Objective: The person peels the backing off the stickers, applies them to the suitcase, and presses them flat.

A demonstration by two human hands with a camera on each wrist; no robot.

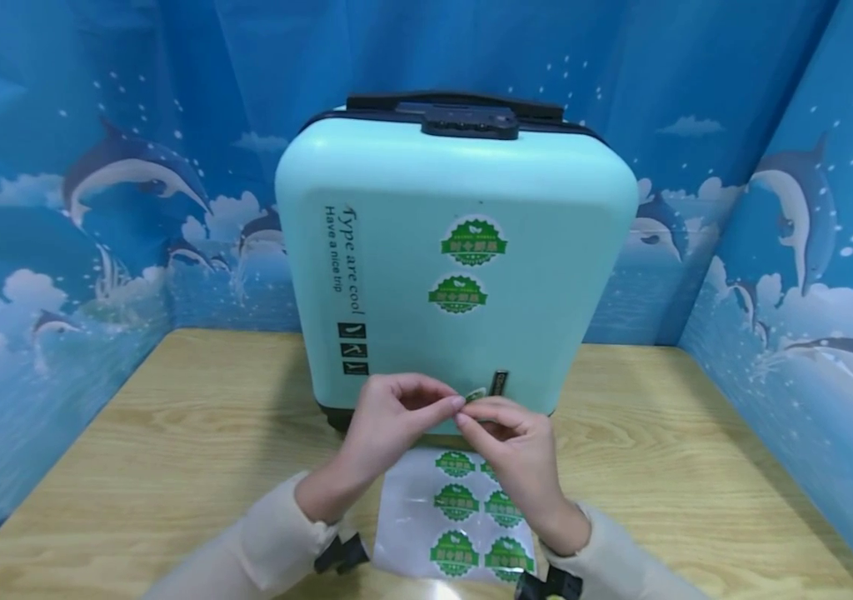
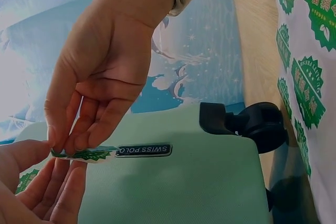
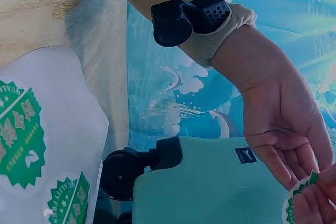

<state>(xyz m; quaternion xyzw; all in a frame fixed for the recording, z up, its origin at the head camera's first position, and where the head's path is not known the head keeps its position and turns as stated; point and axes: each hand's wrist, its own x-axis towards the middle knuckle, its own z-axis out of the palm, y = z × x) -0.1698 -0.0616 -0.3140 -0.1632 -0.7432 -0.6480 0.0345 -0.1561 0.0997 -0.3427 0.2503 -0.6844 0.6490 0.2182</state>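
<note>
A round green-and-white sticker [image 1: 476, 394] is held between both hands, low in front of the suitcase. My left hand [image 1: 396, 425] pinches its edge between thumb and fingertips. From the other side, the thumb and forefinger of my right hand [image 1: 520, 454] pinch it too, the fingertips of both hands meeting. In the left wrist view the sticker [image 2: 94, 155] appears nearly edge-on and slightly bent; fingers cover part of it. Behind stands a mint-green suitcase [image 1: 396, 250], upright. Two matching stickers are on its front, an upper one [image 1: 474, 242] and a lower one [image 1: 458, 295].
Under the forearms, a white sheet [image 1: 406, 508] with several green stickers lies on the wooden table [image 1: 194, 467]. Black wheels [image 2: 262, 124] show at the suitcase's base. A small brand plate [image 1: 498, 383] sits near the hands. Blue dolphin-print cloth [image 1: 194, 67] encloses the back and sides.
</note>
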